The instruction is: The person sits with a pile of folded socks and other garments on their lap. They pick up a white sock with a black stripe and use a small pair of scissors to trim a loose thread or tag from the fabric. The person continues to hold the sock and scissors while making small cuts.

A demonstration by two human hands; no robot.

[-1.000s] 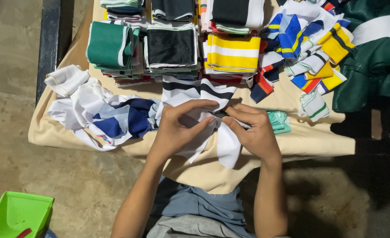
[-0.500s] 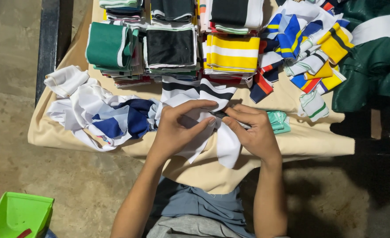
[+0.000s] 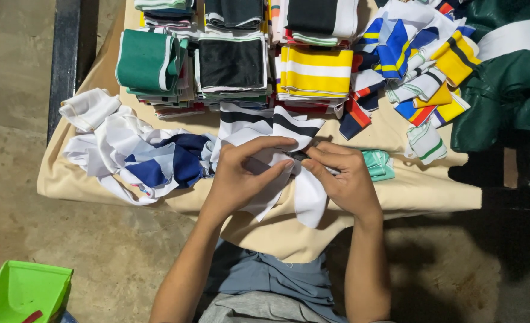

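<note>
White cloth (image 3: pixel 310 200) with black stripes lies pinched between both hands: left hand (image 3: pixel 241 173) and right hand (image 3: pixel 342 176) fingers clamped on it, over the tan sheet (image 3: pixel 432 188).

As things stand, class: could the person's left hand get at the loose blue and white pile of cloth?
Probably yes. The left hand is busy on the white striped piece, but the blue and white pile lies right beside it on the tan cloth, nothing between.

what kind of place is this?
Likely a small garment workshop. Folded stacks of striped knit pieces fill a cloth-covered table, a loose pile lies beside them, and both hands, left hand and right hand, work a white strip. Bare concrete floor.
</note>
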